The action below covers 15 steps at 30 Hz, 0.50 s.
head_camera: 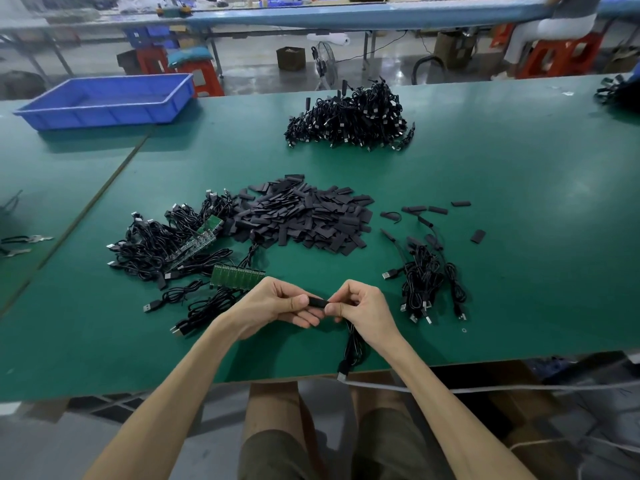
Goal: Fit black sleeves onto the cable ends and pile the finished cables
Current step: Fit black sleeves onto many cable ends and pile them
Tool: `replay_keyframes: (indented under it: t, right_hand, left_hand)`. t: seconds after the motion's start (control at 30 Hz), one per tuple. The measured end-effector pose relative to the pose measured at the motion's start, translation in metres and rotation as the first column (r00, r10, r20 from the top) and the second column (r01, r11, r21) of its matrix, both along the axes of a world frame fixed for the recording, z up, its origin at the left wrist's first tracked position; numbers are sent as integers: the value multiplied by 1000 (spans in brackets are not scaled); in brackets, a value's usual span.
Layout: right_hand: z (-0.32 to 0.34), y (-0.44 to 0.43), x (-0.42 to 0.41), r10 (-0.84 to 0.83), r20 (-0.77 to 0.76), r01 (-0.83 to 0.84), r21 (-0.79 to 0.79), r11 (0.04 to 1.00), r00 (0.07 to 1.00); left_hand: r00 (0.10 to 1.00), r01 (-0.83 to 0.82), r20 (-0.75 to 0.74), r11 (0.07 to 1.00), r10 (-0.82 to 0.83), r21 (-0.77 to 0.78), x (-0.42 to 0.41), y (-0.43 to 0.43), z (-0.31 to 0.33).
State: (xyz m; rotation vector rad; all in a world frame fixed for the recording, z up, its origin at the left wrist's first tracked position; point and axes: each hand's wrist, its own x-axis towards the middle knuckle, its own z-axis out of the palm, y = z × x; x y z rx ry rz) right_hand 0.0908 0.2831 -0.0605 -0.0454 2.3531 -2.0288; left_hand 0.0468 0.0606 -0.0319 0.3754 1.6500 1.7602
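Green bench [519, 202], sleeve heap [304, 216] mid-table: above the near edge the left hand [273, 306] pinches a black sleeve [317, 302], the right hand [362, 306] pinches the cable [354, 348] end at its mouth (USB plug dangling below), so I'd keep both in line and push straight.

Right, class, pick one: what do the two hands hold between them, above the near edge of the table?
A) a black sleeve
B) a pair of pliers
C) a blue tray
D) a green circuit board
A: the left hand and right hand each pinch one end of a black sleeve, and its cable trails below the right hand.
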Motion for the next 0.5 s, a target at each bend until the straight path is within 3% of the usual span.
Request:
replay_keyframes:
  t: [0.13,0.27,0.33,0.4,0.5]
  right_hand:
    - [0,0,-1,-106,-38,104,-57,993,994]
    - [-4,6,-1,-277,-33,264,-207,942,960]
    - [-6,7,-2,-329,-9,317,-247,916,944]
    - [-8,6,-3,-358,-4,346,-247,905,934]
    - [-8,5,-4,-387,6,375,-254,891,922]
  left_hand:
    - [992,-127,-14,991,128,27,6,11,1]
    - [989,-96,-134,966,65,-241,18,34,7]
    - [952,-63,-293,878,-90,-475,26,48,12]
    - [878,-128,-422,736,-228,-665,34,65,18]
    - [790,-236,-496,568,-361,-788,45,90,21]
